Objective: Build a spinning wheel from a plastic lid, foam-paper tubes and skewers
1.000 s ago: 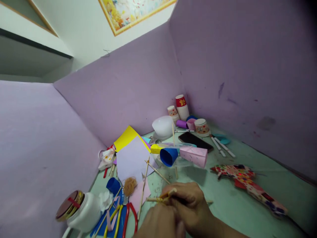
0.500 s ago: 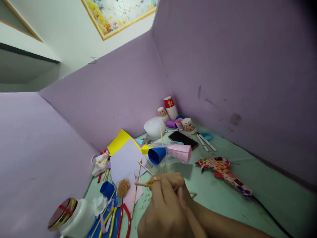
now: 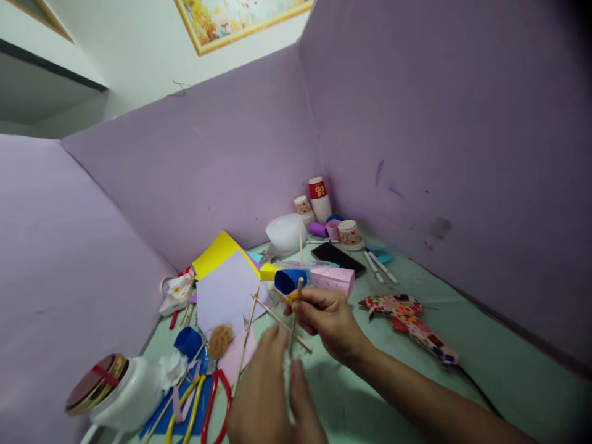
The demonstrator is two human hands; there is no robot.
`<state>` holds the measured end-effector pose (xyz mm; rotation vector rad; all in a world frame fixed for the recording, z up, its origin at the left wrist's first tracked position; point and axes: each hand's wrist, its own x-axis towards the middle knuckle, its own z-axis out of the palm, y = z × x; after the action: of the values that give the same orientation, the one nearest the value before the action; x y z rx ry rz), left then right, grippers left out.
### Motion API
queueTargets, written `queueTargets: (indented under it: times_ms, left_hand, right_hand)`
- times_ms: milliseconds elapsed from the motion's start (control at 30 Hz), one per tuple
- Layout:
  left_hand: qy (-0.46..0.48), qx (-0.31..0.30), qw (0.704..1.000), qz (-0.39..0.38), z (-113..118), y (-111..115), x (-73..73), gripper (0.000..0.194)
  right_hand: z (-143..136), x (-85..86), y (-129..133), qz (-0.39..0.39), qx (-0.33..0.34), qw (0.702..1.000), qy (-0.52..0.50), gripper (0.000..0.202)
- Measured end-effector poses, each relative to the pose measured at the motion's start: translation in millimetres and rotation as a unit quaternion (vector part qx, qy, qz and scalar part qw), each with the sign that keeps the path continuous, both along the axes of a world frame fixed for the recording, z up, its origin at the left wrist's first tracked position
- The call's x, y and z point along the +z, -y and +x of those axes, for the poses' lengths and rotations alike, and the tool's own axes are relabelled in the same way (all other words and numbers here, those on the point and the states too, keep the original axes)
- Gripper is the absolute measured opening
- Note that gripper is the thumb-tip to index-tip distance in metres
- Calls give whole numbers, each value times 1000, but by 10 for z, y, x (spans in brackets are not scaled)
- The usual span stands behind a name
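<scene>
My right hand (image 3: 330, 317) pinches wooden sticks where a tan rubber band (image 3: 293, 296) wraps their crossing. Below and left of it, my left hand (image 3: 272, 394) is blurred, its thumb and fingers apart around the lower part of a stick, with no clear contact. Another pair of sticks (image 3: 247, 336), joined at the top, lies to the left over the papers. Behind my right hand are a blue paper roll (image 3: 289, 280) and a pink paper roll (image 3: 333, 280).
A floral glue gun (image 3: 409, 320) lies at right with its cord. Phone (image 3: 339, 258), paper cups (image 3: 350, 235) and markers stand or lie behind. At left are a white jar (image 3: 132, 394), red-handled scissors (image 3: 217, 401), rubber bands (image 3: 220, 341) and papers (image 3: 229, 287).
My hands have moved apart. My right hand now shows the banded crossing with one stick upright, and my left hand has dropped down and left with its fingers opened. The view has shifted slightly.
</scene>
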<state>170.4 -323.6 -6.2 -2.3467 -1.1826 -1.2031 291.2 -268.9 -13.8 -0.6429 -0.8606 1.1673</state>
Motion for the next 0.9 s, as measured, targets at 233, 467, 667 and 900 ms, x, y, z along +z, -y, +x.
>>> queueTargets:
  times_ms: [233,467,667,900]
  left_hand:
    - [105,-139,956,-237,-1,-531,-69,25]
    - [177,-153,922,-308,-216,-617,-158,18]
    - [245,-139,893,-350,-342,-665,-340,17]
    - [263,-180,887,-334,-364,-667,-389,19]
  right_hand:
    - [6,-83,-32,59,18,998,-21,23]
    - [82,-18,-25,18,58,992,106,24]
    - [102,14,-26,-29,55,977,202,21]
    - [24,-40,-31,-48,83,984,151,31]
